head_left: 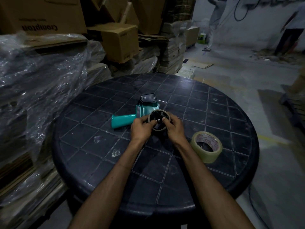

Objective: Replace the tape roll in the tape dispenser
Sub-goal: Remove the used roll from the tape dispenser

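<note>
A teal tape dispenser (pixel 125 119) lies on its side on the round dark table (pixel 99 162), handle pointing left, black head at the far end. On its black hub sits a thin brown empty core (pixel 159 129). My left hand (pixel 142 128) grips the core's left rim with the thumb pressed on the hub. My right hand (pixel 175 127) holds the core's right rim, thumb also near the hub's centre. A full roll of pale clear tape (pixel 206 147) stands flat on the table to the right of my right forearm, untouched.
Plastic-wrapped stacks of flattened cardboard (pixel 41 83) press against the table's left side, with brown boxes (pixel 120 42) piled behind. Open grey floor lies to the right. Two persons (pixel 216 22) stand far back at the right by the wall.
</note>
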